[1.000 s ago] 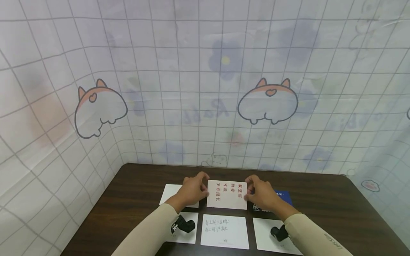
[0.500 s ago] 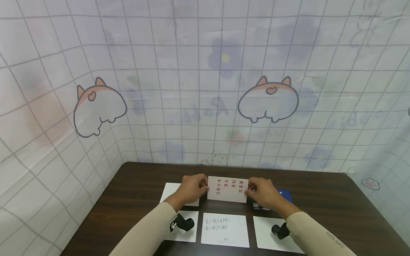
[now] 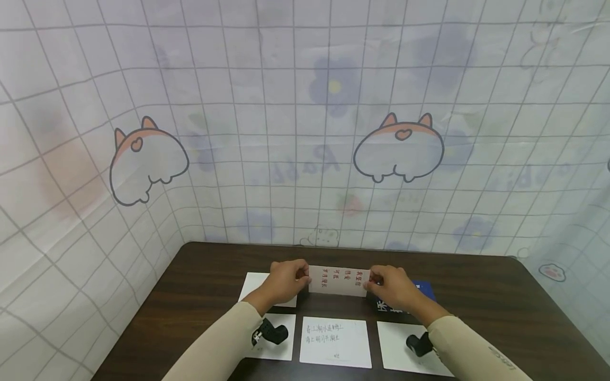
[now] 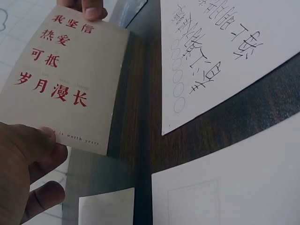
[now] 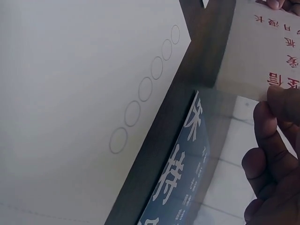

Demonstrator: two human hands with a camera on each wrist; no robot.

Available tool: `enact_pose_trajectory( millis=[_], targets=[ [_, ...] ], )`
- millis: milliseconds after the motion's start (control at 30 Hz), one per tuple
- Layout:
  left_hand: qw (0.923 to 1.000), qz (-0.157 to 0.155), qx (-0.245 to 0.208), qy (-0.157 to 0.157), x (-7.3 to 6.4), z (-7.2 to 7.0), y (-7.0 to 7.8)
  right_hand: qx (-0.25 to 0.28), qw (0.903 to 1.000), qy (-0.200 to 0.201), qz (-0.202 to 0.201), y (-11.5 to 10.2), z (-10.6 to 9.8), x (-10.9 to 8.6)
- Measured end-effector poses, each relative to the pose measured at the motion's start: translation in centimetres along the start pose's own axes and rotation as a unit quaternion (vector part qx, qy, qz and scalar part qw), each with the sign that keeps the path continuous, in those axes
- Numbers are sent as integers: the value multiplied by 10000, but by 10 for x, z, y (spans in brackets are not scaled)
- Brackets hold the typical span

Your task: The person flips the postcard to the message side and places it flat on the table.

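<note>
A pale postcard (image 3: 339,280) with red Chinese characters is held up and tilted at the back middle of the table. My left hand (image 3: 286,282) pinches its left edge, and my right hand (image 3: 392,286) pinches the opposite edge. From the left wrist, the printed face of the card (image 4: 65,84) shows fully, the left thumb over its lower margin beside small English print. In the right wrist view, the right thumb and index finger grip a corner of the card (image 5: 248,56) close to the red print.
On the dark wood table (image 3: 476,291) lie a handwritten white card (image 3: 335,354) in front, white cards at back left (image 3: 252,286), front left (image 3: 286,352) and front right (image 3: 393,349), and a blue card (image 3: 424,288) partly under my right hand. A patterned cloth (image 3: 305,201) hangs behind.
The postcard has tipped from lying nearly flat to standing more upright, its lower edge rising, so its face looks narrower from the head. Both hands have kept their grip and shifted only slightly.
</note>
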State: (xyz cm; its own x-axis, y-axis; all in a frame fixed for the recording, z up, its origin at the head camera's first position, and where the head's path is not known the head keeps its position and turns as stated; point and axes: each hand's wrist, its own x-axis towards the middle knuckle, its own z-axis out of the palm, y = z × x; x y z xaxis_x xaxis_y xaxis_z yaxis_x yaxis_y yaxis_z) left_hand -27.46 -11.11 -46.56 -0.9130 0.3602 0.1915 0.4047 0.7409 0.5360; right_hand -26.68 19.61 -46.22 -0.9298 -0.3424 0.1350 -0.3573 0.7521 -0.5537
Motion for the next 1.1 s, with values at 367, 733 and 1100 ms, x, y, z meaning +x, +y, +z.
enact_pose_trajectory(
  millis=[367,733,1100],
  targets=[
    [9999,124,-44,-71,-1,0,-5,242,9993,14,-269,4,1,-2],
    [9997,198,-130,-96,-5,-1,-7,190,9995,-73,-260,6,1,-4],
    [9994,301,-169,-63,-7,-2,-6,256,9989,-136,-376,6,2,-6]
  ],
)
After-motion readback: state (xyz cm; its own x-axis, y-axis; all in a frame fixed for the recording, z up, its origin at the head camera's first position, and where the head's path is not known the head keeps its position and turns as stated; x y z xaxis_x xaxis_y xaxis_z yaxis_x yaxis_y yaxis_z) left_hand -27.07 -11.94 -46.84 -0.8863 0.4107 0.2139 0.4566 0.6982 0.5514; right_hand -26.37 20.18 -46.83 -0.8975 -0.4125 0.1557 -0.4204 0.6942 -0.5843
